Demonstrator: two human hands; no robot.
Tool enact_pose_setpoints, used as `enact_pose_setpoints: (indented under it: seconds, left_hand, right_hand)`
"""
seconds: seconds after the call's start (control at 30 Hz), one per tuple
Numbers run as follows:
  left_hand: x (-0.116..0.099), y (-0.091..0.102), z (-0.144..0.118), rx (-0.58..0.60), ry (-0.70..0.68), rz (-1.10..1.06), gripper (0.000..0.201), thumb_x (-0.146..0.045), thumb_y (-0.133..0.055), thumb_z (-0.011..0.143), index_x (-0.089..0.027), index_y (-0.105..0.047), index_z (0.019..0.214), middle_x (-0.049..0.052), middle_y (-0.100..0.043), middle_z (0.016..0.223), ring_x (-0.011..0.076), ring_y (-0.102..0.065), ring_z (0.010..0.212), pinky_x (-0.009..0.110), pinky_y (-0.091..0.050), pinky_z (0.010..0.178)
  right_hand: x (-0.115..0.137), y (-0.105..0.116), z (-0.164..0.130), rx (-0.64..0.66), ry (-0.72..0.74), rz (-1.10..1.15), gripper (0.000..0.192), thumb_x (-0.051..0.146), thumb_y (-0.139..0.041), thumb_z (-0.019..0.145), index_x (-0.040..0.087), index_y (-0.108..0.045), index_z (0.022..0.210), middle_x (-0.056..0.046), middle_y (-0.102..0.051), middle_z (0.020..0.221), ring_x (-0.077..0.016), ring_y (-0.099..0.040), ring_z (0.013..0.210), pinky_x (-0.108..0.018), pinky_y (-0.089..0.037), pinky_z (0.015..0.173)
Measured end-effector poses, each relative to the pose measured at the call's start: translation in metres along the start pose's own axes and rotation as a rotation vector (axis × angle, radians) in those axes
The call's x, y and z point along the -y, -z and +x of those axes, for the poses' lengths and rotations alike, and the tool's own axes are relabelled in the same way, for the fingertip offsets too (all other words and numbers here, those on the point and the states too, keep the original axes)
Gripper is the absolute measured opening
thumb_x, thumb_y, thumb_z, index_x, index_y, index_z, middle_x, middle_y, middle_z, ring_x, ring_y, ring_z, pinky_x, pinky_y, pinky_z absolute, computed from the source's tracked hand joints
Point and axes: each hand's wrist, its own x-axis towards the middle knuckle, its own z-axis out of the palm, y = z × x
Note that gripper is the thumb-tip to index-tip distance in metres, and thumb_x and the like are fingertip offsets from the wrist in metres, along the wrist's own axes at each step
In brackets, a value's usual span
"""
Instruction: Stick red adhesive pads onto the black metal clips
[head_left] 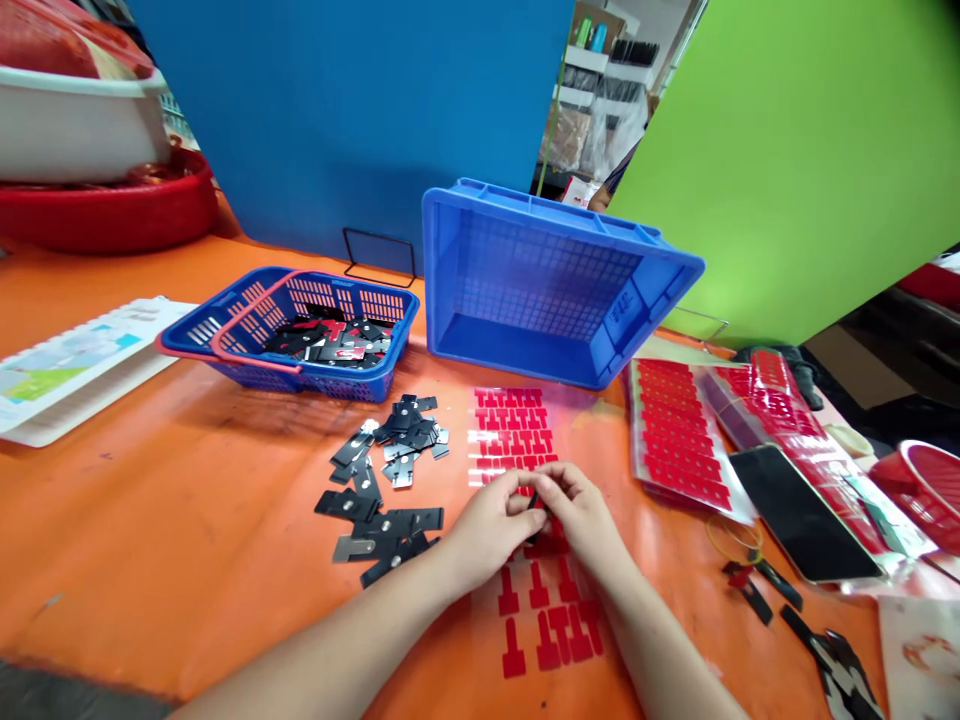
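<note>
Close together over a clear sheet of red T-shaped stickers [512, 422], my left hand [495, 520] and my right hand [574, 505] both pinch a small black flat piece [534, 525]. Fingers cover most of that piece, so its details are hidden. Beneath and below the hands, more red stickers [555, 635] show on the sheet. Left of my left hand lies a loose pile of black flat metal pieces [397, 525], some with a silvery spot. A further heap of the same pieces [409, 428] sits just behind it.
A blue basket [337, 385] with pink handles holds more black and red pieces. Behind my hands a blue crate [517, 350] rests on its side. To the right are red sticker sheets [675, 430], a phone [806, 510] and a red basket [926, 490]. A calendar [82, 360] stands left.
</note>
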Motion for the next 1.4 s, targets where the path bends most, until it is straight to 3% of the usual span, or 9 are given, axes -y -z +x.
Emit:
enact_pose_setpoints:
  seconds: [0.2, 0.37, 0.47, 0.57, 0.7, 0.8, 1.03, 1.23, 1.4]
  left_hand:
    - [-0.010, -0.004, -0.005, -0.020, 0.043, -0.137, 0.031, -0.019, -0.057, 0.070, -0.019, -0.049, 0.099, 0.005, -0.060, 0.086, 0.0156, -0.058, 0.075, 0.029, -0.041, 0.067]
    - [-0.037, 0.015, -0.019, -0.083, -0.001, -0.396, 0.023, -0.020, -0.055, 0.069, -0.021, -0.049, 0.091, 0.000, -0.055, 0.083, 0.0080, -0.054, 0.063, 0.023, -0.042, 0.063]
    - [-0.053, 0.047, -0.027, -0.302, -0.094, -0.065, 0.026, -0.028, -0.057, 0.069, -0.022, -0.050, 0.093, -0.005, -0.050, 0.067, 0.0053, -0.045, 0.049, 0.018, -0.036, 0.051]
    - [-0.065, 0.088, -0.030, -0.540, -0.173, 0.720, 0.022, -0.035, -0.054, 0.070, -0.021, -0.058, 0.086, 0.000, -0.059, 0.078, 0.0128, -0.054, 0.069, 0.022, -0.039, 0.061]
    - [-0.075, 0.130, -0.024, -0.533, -0.082, 1.427, 0.037, -0.042, -0.045, 0.076, -0.026, -0.054, 0.107, 0.004, -0.062, 0.101, 0.0208, -0.055, 0.092, 0.027, -0.038, 0.075]
    - [-0.075, 0.140, -0.019, -0.545, -0.051, 1.508, 0.046, -0.048, -0.044, 0.074, -0.022, -0.055, 0.110, 0.009, -0.062, 0.096, 0.0247, -0.056, 0.086, 0.030, -0.038, 0.070]
    - [-0.064, 0.129, -0.023, -0.421, -0.126, 1.579, 0.030, -0.041, -0.044, 0.077, -0.027, -0.064, 0.094, 0.004, -0.056, 0.090, 0.0179, -0.054, 0.084, 0.026, -0.035, 0.070]
    - [-0.070, 0.127, -0.016, -0.443, -0.165, 1.558, 0.033, -0.037, -0.037, 0.081, -0.030, -0.052, 0.110, 0.002, -0.052, 0.092, 0.0162, -0.053, 0.081, 0.024, -0.035, 0.063]
    - [-0.075, 0.128, 0.002, -0.423, -0.120, 1.558, 0.025, -0.040, -0.047, 0.074, -0.023, -0.060, 0.087, 0.003, -0.051, 0.089, 0.0153, -0.053, 0.073, 0.024, -0.034, 0.057]
  right_hand:
    - [-0.001, 0.012, 0.000, -0.079, -0.052, 0.241, 0.032, 0.045, -0.040, 0.082, 0.019, -0.056, 0.090, 0.001, -0.053, 0.067, -0.0122, -0.053, 0.055, -0.025, -0.045, 0.051]
    - [0.005, 0.023, -0.005, -0.108, 0.020, 0.025, 0.030, 0.042, -0.049, 0.079, 0.018, -0.057, 0.094, -0.002, -0.057, 0.073, -0.0155, -0.055, 0.071, -0.027, -0.046, 0.067]
    - [0.016, 0.029, -0.011, -0.099, 0.030, -0.113, 0.031, 0.043, -0.048, 0.079, 0.018, -0.057, 0.095, -0.004, -0.059, 0.078, -0.0180, -0.057, 0.077, -0.030, -0.046, 0.072]
    - [0.031, 0.033, -0.018, -0.058, 0.063, -0.271, 0.030, 0.043, -0.046, 0.080, 0.019, -0.057, 0.095, -0.006, -0.062, 0.088, -0.0203, -0.058, 0.085, -0.033, -0.044, 0.078]
    - [0.044, 0.036, -0.028, 0.031, 0.118, -0.505, 0.030, 0.042, -0.044, 0.080, 0.023, -0.058, 0.099, -0.007, -0.061, 0.102, -0.0222, -0.055, 0.096, -0.035, -0.042, 0.083]
    - [0.041, 0.039, -0.037, 0.108, 0.139, -0.636, 0.031, 0.041, -0.043, 0.081, 0.024, -0.057, 0.103, -0.006, -0.059, 0.106, -0.0224, -0.053, 0.099, -0.036, -0.041, 0.085]
    - [0.008, 0.053, -0.052, 0.152, 0.122, -0.785, 0.031, 0.040, -0.039, 0.083, 0.023, -0.057, 0.102, -0.006, -0.061, 0.104, -0.0202, -0.055, 0.096, -0.033, -0.043, 0.084]
    - [-0.001, 0.056, -0.050, 0.113, 0.169, -0.858, 0.032, 0.039, -0.037, 0.083, 0.022, -0.058, 0.101, -0.007, -0.062, 0.101, -0.0208, -0.056, 0.094, -0.034, -0.042, 0.083]
    - [0.000, 0.055, -0.047, 0.134, 0.175, -0.907, 0.032, 0.036, -0.036, 0.085, 0.020, -0.057, 0.102, -0.008, -0.061, 0.101, -0.0216, -0.055, 0.094, -0.036, -0.042, 0.083]
